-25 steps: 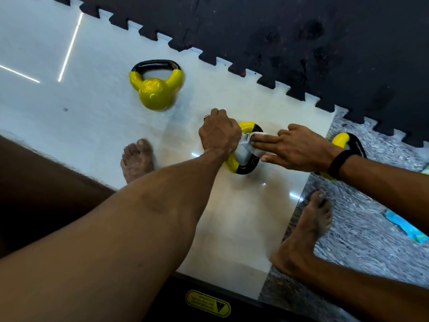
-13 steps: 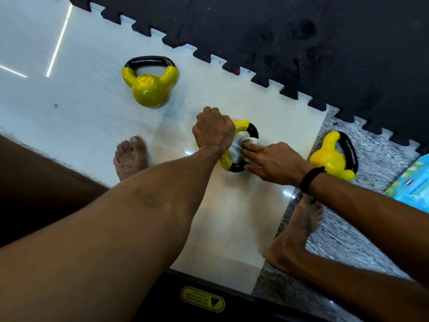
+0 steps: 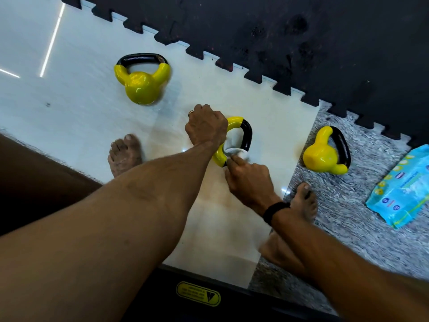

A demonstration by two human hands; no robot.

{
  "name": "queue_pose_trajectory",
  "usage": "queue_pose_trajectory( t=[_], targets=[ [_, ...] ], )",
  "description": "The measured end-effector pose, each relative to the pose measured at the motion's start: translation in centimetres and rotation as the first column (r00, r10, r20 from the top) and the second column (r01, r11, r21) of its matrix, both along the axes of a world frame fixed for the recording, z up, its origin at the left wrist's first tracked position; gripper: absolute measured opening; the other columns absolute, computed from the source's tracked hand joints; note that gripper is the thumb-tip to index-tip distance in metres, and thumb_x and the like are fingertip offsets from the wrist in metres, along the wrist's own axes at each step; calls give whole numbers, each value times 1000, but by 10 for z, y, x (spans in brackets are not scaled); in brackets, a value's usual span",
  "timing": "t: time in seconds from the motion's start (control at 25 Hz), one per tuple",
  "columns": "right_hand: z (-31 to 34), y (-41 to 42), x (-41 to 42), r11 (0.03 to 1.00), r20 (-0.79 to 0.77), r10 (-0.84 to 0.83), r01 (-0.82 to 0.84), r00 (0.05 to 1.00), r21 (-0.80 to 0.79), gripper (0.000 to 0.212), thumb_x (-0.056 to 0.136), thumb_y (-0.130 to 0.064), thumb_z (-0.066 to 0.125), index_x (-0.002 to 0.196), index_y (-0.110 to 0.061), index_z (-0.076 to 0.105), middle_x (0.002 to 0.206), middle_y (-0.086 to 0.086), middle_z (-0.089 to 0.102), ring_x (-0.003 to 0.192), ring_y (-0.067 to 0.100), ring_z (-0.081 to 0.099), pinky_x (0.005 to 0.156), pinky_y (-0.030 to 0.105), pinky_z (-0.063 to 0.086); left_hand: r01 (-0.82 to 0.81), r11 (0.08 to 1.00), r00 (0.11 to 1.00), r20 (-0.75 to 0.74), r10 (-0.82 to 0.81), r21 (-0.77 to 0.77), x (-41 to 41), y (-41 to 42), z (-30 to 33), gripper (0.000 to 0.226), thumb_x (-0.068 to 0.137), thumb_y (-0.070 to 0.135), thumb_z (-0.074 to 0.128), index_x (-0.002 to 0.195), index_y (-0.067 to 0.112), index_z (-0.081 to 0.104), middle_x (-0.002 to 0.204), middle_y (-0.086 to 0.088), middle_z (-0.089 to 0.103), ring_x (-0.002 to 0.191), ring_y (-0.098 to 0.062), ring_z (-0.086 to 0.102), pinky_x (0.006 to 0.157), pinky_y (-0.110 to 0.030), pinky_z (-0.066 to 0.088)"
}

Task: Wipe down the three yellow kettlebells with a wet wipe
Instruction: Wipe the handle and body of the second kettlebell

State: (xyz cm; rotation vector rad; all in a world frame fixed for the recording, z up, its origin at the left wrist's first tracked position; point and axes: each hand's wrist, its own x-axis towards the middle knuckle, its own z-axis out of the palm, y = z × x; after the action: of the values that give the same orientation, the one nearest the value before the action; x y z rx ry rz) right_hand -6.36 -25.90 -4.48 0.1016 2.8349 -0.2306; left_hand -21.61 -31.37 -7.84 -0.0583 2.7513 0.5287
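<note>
Middle kettlebell (image 3: pixel 241 135): on white floor tile, body gripped under curled left hand (image 3: pixel 205 127). Right hand (image 3: pixel 249 180) pinches white wet wipe (image 3: pixel 234 147) against its handle. Second kettlebell (image 3: pixel 141 86) far-left of it; third kettlebell (image 3: pixel 323 154) right, wipes packet (image 3: pixel 404 187) beyond.

The kettlebell under my left hand (image 3: pixel 206 127) is glossy yellow with a black handle (image 3: pixel 246 135), and the wipe (image 3: pixel 234 147) I pinch in my right hand (image 3: pixel 249 181) is plain white. The far-left kettlebell (image 3: pixel 141 88) and the right kettlebell (image 3: pixel 321 156) wear the same yellow-and-black (shiny enough to catch the light). The floor tile (image 3: pixel 92 117) is pale, faintly veined; the strip to the right (image 3: pixel 348 217) is mottled grey-and-white. The far mat (image 3: pixel 278 31) is black, its edge jigsaw-toothed. The wipes pack (image 3: pixel 404 189) is light blue with small yellow marks. My wristband (image 3: pixel 275 211) is black.
</note>
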Motion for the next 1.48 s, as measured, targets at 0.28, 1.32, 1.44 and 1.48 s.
queue_pose_trajectory(
  t=[0.28,1.32,1.44,1.48],
  targets=[
    [3,-31,3,862,12,-448,435,894,-261,31,85,-21,52,114,-15,62,103,8,70,81,33,67,60,33,49,-2,1000,1000,-20,3,14,1,0,-2,30,91,27,39,95,7,62,105,-9,60,101,-29,56,80,-36,42],
    [-1,-83,-32,-203,291,-956,791,-33,-577,35,84,-7,62,119,-3,62,105,18,65,96,33,63,85,41,55,-117,992,993,-17,117,41,3,2,-1,29,90,26,40,93,7,62,103,-8,60,103,-28,55,80,-37,42],
    [7,-96,-47,-247,304,-950,756,-67,-606,42,86,-1,60,126,8,52,127,24,54,109,37,57,89,32,46,-118,992,993,-2,118,45,3,2,0,28,90,26,40,92,8,61,104,-8,59,103,-28,54,81,-37,42],
    [7,-96,-51,-261,308,-948,746,-79,-613,42,87,-2,60,127,8,51,131,24,51,113,36,54,90,29,43,-117,992,993,-2,117,49,3,2,0,27,90,26,40,91,8,61,104,-8,59,103,-28,54,80,-37,42]
  ],
)
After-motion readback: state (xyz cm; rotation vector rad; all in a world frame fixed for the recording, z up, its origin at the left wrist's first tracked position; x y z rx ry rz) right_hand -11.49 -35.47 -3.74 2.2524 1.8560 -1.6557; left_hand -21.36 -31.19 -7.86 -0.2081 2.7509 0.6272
